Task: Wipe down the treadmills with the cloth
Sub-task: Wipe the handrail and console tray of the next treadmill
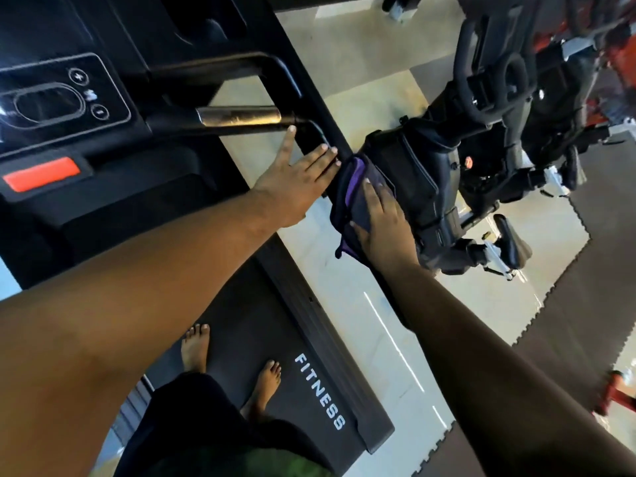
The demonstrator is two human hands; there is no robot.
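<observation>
I stand barefoot on a black treadmill [309, 332] marked FITNESS on its side rail. A dark purple cloth [352, 197] is draped over the treadmill's right handrail. My right hand [385, 228] presses flat on the cloth, fingers spread over it. Just left of it, my left hand [296, 180] lies flat and open on the same black handrail [315, 137], fingertips near the metal grip sensor bar [241, 117]. The console [62, 94] with plus and minus buttons and a red stop key [41, 173] is at the upper left.
An exercise bike [481, 160] stands close to the right of the handrail on a pale tiled floor [351, 287]. Dark interlocking floor mats [585, 287] cover the right side. A red object [616, 394] lies at the far right edge.
</observation>
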